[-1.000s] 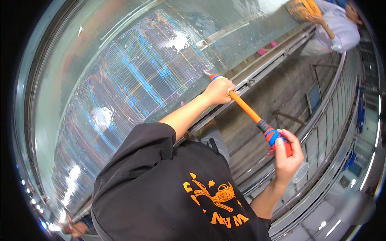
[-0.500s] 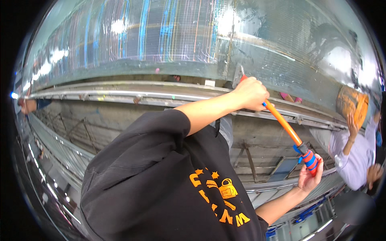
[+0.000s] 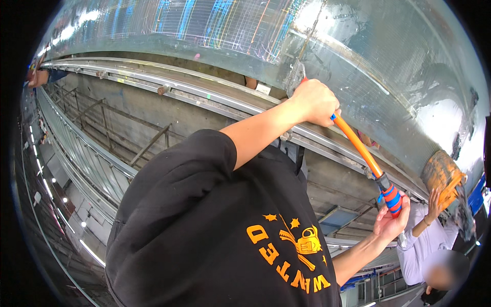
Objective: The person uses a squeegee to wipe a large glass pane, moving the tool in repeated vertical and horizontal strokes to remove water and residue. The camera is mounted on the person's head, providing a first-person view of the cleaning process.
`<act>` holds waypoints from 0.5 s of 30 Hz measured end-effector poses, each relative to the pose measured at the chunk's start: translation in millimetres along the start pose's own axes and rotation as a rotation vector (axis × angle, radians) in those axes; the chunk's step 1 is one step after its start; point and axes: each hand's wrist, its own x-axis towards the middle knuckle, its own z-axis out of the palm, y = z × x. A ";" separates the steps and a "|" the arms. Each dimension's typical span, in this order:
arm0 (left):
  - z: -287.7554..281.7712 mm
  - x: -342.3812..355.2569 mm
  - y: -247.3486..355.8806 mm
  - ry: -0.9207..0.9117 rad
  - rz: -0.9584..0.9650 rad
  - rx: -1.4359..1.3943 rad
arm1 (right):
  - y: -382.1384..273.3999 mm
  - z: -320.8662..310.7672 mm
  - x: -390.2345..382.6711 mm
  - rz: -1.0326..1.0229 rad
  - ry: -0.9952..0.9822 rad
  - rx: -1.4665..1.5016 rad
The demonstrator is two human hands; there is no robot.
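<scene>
My left hand (image 3: pixel 315 101) is closed round a long orange pole (image 3: pixel 358 146) near its red end, where a flat metal blade (image 3: pixel 296 78) lies at the near margin of a glossy, translucent sheet surface (image 3: pixel 388 61). The pole slants down to the right, to a handle (image 3: pixel 391 199) wrapped in red, blue and black. My right hand (image 3: pixel 389 217) holds that handle, palm partly upward. Fine grid lines with blue, orange and pink streaks (image 3: pixel 220 13) show in the sheet beyond the blade.
A metal rail (image 3: pixel 153 82) runs along the sheet's near side, above a concrete pit with metal frames (image 3: pixel 102 112). At the right a co-worker (image 3: pixel 414 245) in a pale top has a hand on a grimy orange bucket (image 3: pixel 437 171). Another person's arm (image 3: pixel 38 77) shows far left.
The view has swung round, so the rail now runs across it. My hands still grip the pole. The co-worker's orange bucket has tipped, with dark grey material now showing beside it.
</scene>
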 end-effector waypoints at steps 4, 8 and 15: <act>15.3 0.8 14.3 0.019 0.001 -0.080 | -4.4 -35.8 29.6 0.097 -0.032 -0.040; 12.1 -1.3 1.8 0.066 -0.089 -0.051 | 12.6 -24.2 68.0 0.114 -0.128 -0.063; 4.3 22.8 -10.5 0.338 -0.149 -0.009 | -56.6 26.1 110.2 -0.153 -0.157 -0.217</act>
